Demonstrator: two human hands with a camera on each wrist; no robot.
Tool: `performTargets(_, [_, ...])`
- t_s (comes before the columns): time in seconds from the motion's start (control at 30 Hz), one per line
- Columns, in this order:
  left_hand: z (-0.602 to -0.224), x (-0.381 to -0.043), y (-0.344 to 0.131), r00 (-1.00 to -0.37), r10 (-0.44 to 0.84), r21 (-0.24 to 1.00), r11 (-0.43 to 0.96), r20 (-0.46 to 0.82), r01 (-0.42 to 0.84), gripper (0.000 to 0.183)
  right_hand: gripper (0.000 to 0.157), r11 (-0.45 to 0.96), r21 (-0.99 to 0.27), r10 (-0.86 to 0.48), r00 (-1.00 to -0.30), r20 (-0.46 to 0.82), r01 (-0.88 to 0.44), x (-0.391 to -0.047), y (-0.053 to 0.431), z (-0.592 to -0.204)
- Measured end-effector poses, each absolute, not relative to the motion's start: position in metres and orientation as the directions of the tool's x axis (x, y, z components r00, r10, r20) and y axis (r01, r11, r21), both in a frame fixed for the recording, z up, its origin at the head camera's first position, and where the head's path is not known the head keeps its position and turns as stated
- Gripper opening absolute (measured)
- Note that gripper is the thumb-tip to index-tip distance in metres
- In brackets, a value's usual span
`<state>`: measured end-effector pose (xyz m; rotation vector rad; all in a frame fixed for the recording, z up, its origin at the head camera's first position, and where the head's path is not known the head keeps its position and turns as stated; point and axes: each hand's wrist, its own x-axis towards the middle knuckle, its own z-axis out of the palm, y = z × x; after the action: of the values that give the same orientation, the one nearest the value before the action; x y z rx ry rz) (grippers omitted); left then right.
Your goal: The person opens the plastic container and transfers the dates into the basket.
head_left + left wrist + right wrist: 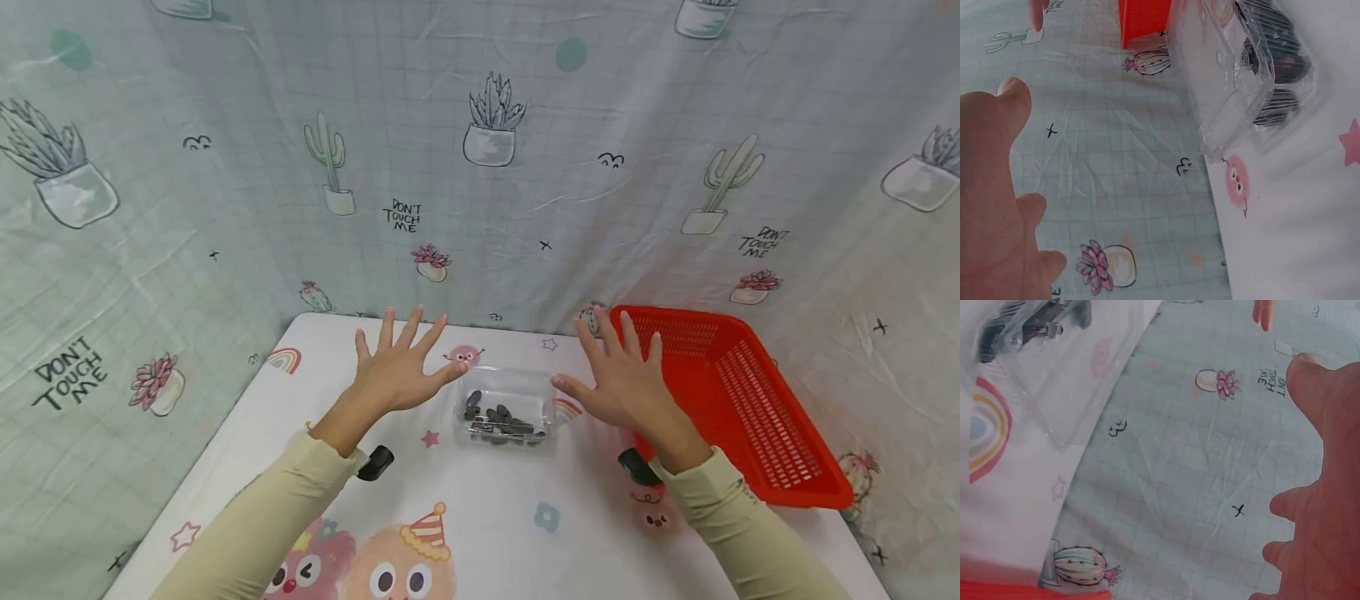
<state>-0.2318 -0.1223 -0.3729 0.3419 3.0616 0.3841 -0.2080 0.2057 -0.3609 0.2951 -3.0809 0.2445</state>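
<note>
A clear plastic box (513, 382) stands on the white table, holding several small dark oval pieces (502, 417). Seen from the left wrist, these pieces (1279, 62) look ridged, and their exact kind cannot be told. To the left of the box, my left hand (397, 371) hovers with fingers spread and thumb toward it. My right hand (626, 387) is likewise spread on the other side, overlapping the red basket's near left part in the head view. Both palms hold nothing. Each wrist view shows its own hand (988, 187) (1329, 487) apart from the box (1066, 394).
A red plastic basket (772, 417) with slotted walls sits at the table's right side. The white table (495, 517) has cartoon prints. Behind and at both sides hangs a pale curtain (450, 183) printed with potted plants. A dark band piece (375, 463) shows at the left wrist.
</note>
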Motion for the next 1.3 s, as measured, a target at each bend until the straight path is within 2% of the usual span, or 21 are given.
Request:
performTargets(0.53, [-0.379, -0.237, -0.122, -0.966, 0.256, 0.242, 0.94, -0.028, 0.242, 0.092, 0.099, 0.964, -0.138, -0.218, -0.973, 0.081, -0.228, -0.207, 0.203, -0.374])
performTargets(0.83, [-0.402, -0.23, -0.121, -0.961, 0.275, 0.189, 0.944, -0.008, 0.269, 0.093, 0.099, 0.96, -0.132, -0.236, -0.968, 0.089, -0.247, -0.201, 0.192, -0.392])
performTargets(1.3, [-0.414, -0.225, -0.115, -0.957, 0.29, 0.196, 0.939, -0.003, 0.284, 0.092, 0.098, 0.953, -0.133, -0.259, -0.96, 0.109, -0.273, -0.2, 0.184, -0.411])
